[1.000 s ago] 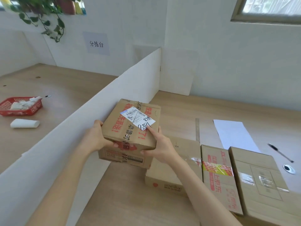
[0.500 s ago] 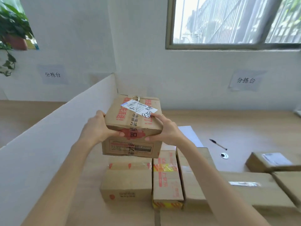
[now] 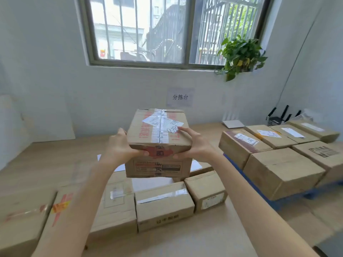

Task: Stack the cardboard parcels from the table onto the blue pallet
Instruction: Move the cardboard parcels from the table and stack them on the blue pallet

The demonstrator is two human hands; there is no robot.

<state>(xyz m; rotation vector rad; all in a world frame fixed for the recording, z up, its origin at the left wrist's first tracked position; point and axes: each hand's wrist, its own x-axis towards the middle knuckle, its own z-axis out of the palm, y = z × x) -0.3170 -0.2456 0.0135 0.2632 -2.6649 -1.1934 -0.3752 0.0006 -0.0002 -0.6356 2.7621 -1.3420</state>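
A cardboard parcel (image 3: 157, 134) with red print, clear tape and a white label is held in the air above the table. My left hand (image 3: 124, 145) grips its left side and my right hand (image 3: 193, 143) grips its right side, thumbs on the front face. Below it several more parcels (image 3: 163, 206) lie on the wooden table (image 3: 185, 242). To the right, several parcels (image 3: 282, 169) sit in rows on the blue pallet (image 3: 246, 182), whose edge shows beneath them.
A white sheet of paper (image 3: 194, 165) lies on the table behind the held parcel. A potted plant (image 3: 239, 54) hangs by the window. A black device with antennas (image 3: 278, 117) stands at the back right by the wall.
The view has swung right with the parcel still held in both hands. The white divider has left the view, and the pallet with stacked parcels has come into sight on the right.
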